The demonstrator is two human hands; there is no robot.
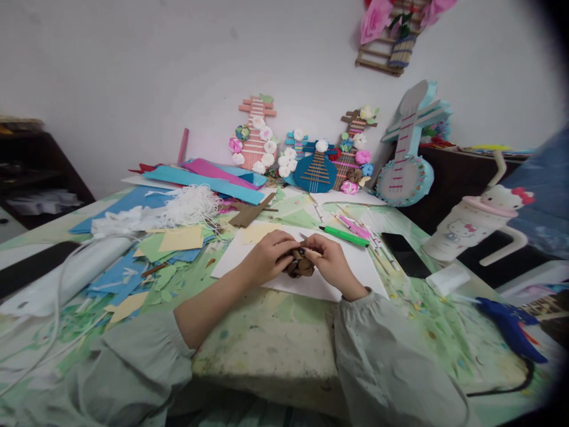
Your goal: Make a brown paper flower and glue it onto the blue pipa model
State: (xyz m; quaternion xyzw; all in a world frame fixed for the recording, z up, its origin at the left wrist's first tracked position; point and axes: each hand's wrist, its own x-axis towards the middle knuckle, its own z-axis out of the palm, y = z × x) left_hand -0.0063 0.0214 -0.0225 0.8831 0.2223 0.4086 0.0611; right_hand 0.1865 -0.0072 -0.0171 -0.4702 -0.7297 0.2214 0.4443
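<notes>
Both my hands meet over a white sheet [347, 270] at the table's middle. My left hand [269, 256] and my right hand [331, 264] together grip a small brown rolled paper flower [300, 265], fingers pinching it from each side. A thin stick or tool tip pokes up between my fingers; what it is I cannot tell. The flower rests just above the sheet.
Scraps of blue, green and yellow paper [178, 240] and white string [189, 204] litter the left. A green marker [344, 235] and pens lie to the right of my hands. Paper guitar crafts [316, 169] stand along the wall. A Hello Kitty cup [466, 228], black phone [402, 252] and blue glue gun [511, 326] sit at right.
</notes>
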